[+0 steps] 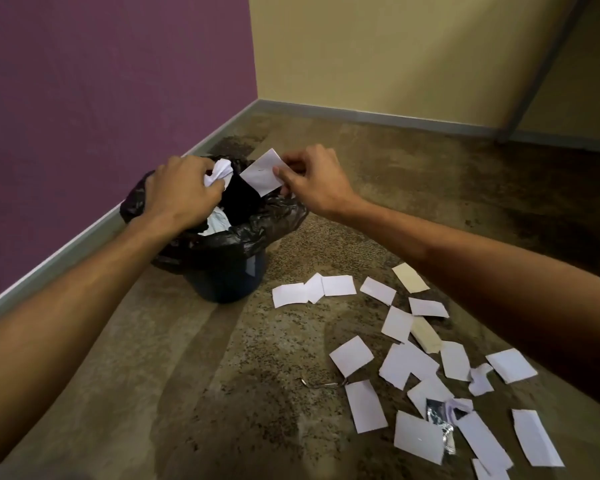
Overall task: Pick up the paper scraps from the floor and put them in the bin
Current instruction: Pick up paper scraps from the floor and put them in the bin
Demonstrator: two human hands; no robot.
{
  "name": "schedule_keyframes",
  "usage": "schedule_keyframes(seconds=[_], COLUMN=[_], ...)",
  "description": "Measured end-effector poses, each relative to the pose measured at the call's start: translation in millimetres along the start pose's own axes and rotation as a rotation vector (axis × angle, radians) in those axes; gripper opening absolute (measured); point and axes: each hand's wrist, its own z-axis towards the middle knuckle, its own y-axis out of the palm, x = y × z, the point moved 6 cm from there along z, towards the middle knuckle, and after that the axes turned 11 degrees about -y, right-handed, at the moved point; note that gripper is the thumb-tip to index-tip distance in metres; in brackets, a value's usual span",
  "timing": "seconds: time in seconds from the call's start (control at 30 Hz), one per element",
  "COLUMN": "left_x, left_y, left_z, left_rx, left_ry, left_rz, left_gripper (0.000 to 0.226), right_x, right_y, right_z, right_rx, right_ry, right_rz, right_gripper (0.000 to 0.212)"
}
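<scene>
Over the bin point(222, 265): left hand point(182, 194) grip closed round a crumpled scrap point(219, 173); right hand point(312, 183) grip pinching a flat white scrap point(262, 173) at its edge. Right of the bin, on the floor point(205, 393): loose paper scraps point(413, 362), white and tan, torn rectangles. Probably light, limp, easily creased. Pinch at an edge or corner.

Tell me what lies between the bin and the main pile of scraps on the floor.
In the head view, between the bin and the main pile lies a short row of white scraps, apart from the bin's base, on the floor.
</scene>
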Motion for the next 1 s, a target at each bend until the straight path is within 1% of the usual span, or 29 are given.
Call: schedule_keyframes(seconds=[0.07,0.17,0.23,0.3,0.33,0.4,0.5,0.6,0.7,0.87,1.0], left_x=[-17.2,-39.9,-50.9,-55.1,-53.4,-42.9,-19.0,-1.8,14.8,40.1,67.1], left_y=[2.0,4.6,9.3,12.5,11.8,6.7,-0.2,2.4,8.2,18.1,39.8], left_z=[2.8,6.0,7.2,4.5,2.8,-2.1,-17.7,-33.0,-44.4,-55.6,-72.7], left_rx=[-0.030,-0.076,-0.149,-0.213,-0.207,-0.126,0.008,0.074,0.082,0.067,-0.019], left_ry=[-0.057,-0.117,-0.151,-0.190,-0.194,-0.141,-0.010,0.110,0.209,0.280,0.369], left_rz=[0.047,0.079,0.086,0.059,0.033,0.000,-0.047,-0.051,-0.079,-0.141,-0.161], left_gripper=[0.019,0.023,0.034,0.053,0.059,0.057,0.045,0.041,0.032,0.024,0.023], right_x=[-0.2,-1.2,-3.2,-5.3,-5.7,-6.4,0.2,11.1,31.0,66.6,94.3], right_y=[12.4,30.4,39.8,43.1,42.3,37.2,25.9,15.8,9.0,-5.4,-14.8], right_z=[6.8,14.7,16.7,17.1,16.7,13.1,-1.1,-23.6,-50.3,-89.6,-111.7], right_rx=[-0.045,-0.124,-0.190,-0.227,-0.226,-0.200,-0.181,-0.231,-0.332,-0.443,-0.478], right_ry=[0.012,0.018,0.019,0.018,0.011,0.000,-0.003,-0.021,0.008,0.119,0.241], right_rz=[-0.012,-0.039,-0.042,-0.030,-0.024,-0.013,-0.038,-0.126,-0.203,-0.352,-0.362], right_gripper=[0.027,0.022,0.020,0.031,0.033,0.035,0.035,0.032,0.025,0.035,0.037])
